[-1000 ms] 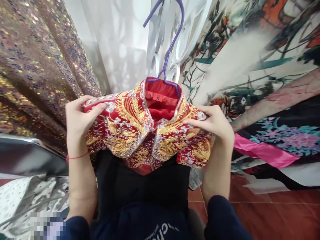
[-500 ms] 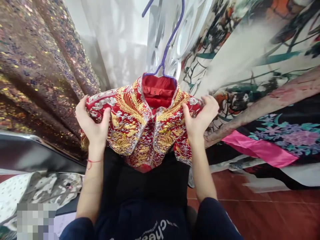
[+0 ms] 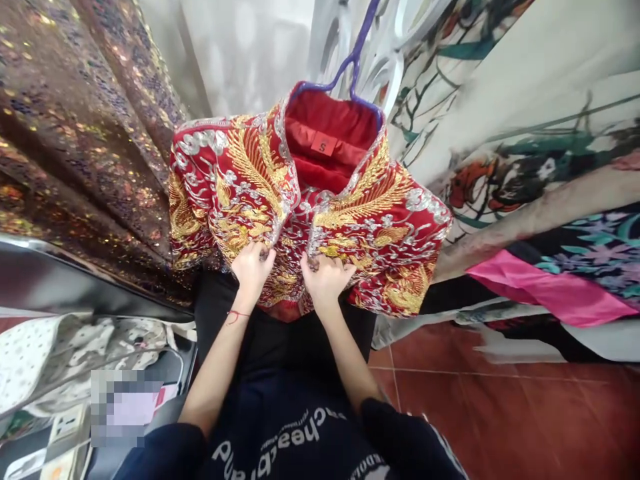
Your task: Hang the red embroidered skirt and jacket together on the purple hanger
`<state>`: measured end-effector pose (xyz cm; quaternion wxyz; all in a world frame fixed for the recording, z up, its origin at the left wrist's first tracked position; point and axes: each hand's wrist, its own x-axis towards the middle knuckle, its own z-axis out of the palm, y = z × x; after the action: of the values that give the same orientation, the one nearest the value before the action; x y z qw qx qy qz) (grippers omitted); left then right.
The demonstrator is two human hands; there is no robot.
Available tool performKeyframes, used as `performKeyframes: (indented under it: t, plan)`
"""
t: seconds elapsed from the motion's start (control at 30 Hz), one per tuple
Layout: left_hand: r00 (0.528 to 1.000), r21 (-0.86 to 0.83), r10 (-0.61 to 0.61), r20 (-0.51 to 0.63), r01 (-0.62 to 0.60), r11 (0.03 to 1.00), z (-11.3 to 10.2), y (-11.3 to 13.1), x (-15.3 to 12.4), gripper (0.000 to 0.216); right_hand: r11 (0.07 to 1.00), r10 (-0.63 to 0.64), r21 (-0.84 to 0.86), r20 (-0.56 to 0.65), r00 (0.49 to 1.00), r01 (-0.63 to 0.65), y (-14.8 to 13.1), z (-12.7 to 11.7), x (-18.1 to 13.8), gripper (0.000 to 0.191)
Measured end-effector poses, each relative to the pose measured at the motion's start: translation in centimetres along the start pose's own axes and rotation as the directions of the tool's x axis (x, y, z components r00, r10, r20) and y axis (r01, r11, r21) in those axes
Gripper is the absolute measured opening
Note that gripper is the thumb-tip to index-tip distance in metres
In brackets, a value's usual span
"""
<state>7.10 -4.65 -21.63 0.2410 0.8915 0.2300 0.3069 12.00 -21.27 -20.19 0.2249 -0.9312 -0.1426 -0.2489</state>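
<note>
A red jacket point(image 3: 400, 227) with gold and silver embroidery hangs in front of me on a purple hanger point(image 3: 356, 57). Its stand-up collar gapes, showing red lining and a label point(image 3: 324, 143) marked S. My left hand point(image 3: 253, 270) is closed on one front edge of the jacket, thumb and fingers pinching the cloth. The opposite front edge is pinched in my right hand point(image 3: 326, 279), a short way off. Between my hands the front is parted a little, and the embroidered inner back part shows there. The lower hem lies against my dark clothing.
Sequinned brown fabric point(image 3: 90, 133) hangs at the left. White scrollwork point(image 3: 393, 80) stands behind the hanger. Patterned cloth point(image 3: 480, 147) and a pink sash point(image 3: 545, 290) hang at the right above red floor tiles point(image 3: 500, 407). Dotted cloth point(image 3: 40, 360) lies lower left.
Both hands have left the jacket's shoulders and come down and inward to its front edges. The jacket now appears larger, with its shoulders spread wider.
</note>
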Motion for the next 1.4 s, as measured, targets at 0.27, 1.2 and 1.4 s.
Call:
performKeyframes:
  t: [0.27,1.2,1.4]
  plan:
    - [0.937,-0.409,0.160,0.309,-0.021,0.912,0.6,2.6,-1.8,0.016,0.951,-0.106,0.310,0.256,0.961,0.023,-1.5,0.3,0.8,0.020]
    - [0.517,-0.689,-0.596,0.614,0.719,-0.086,9.0,-8.1,-9.6,0.034,-0.263,0.087,0.329,0.944,0.317,-0.907,5.9,12.5,-13.5,0.036]
    - [0.450,-0.681,-0.597,0.664,0.693,-0.236,7.7,-7.1,-11.5,0.016,-0.313,0.101,0.265,0.964,0.245,-0.912,4.4,12.1,-14.6,0.038]
